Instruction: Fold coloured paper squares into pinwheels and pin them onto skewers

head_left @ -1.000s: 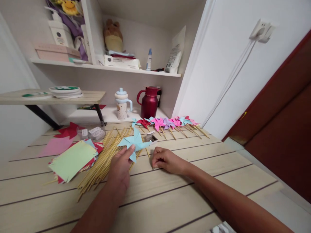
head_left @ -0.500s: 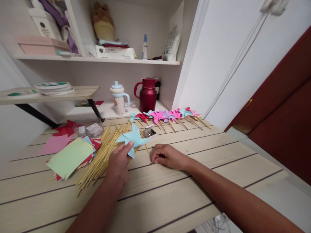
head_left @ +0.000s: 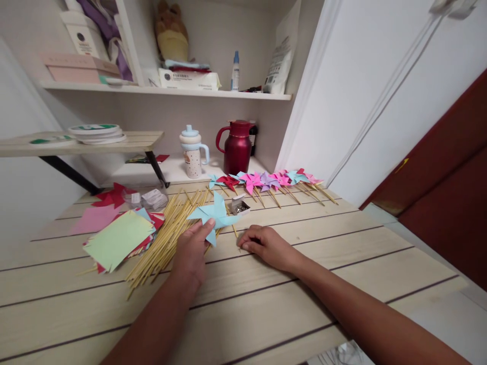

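Observation:
In the head view, my left hand point(head_left: 192, 252) pinches a light blue paper pinwheel point(head_left: 213, 215) between thumb and fingers, above the tabletop. My right hand point(head_left: 268, 246) rests on the boards to the right of it, fingers curled and their tips closed together near the wood. A tiny metallic piece point(head_left: 239, 249) shows at those fingertips; its kind is too small to tell. Just beyond the pinwheel stands a small open box point(head_left: 239, 205) of little metal pieces. Thin wooden sticks point(head_left: 167, 243) lie in a bundle beside and behind my left hand.
Finished pinwheels on sticks point(head_left: 266, 181) lie in a row at the back. At left is a stack of cut paper point(head_left: 119, 238), near small clear packets point(head_left: 153, 199). A spotted cup point(head_left: 193, 161) and a red jug point(head_left: 237, 148) stand behind, under a shelf point(head_left: 171, 91).
The whole view has shifted slightly, so things sit a bit farther right. My right fingertips have closed in a little around the tiny metallic piece; my left hand keeps the pinwheel.

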Demonstrator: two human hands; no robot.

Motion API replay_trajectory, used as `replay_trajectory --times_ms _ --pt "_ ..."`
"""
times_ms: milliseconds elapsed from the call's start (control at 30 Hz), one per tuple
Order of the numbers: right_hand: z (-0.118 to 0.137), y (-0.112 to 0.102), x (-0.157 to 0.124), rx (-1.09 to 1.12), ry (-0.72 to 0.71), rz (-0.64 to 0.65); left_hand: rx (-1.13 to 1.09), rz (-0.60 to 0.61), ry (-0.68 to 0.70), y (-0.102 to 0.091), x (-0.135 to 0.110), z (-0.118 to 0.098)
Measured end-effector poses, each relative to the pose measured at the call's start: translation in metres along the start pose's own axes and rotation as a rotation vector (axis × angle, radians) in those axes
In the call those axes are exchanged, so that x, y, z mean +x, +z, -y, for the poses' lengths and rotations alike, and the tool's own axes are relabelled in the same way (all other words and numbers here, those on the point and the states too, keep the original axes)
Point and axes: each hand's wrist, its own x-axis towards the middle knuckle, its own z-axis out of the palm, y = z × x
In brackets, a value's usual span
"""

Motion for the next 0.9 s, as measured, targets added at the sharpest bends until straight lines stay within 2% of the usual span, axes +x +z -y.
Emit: replay_trajectory --times_ms 900 --pt "-0.0023 0.0006 -0.0019 0.028 -0.046 0.030 0.010 0.013 0.001 -0.0005 -0.0006 0.0025"
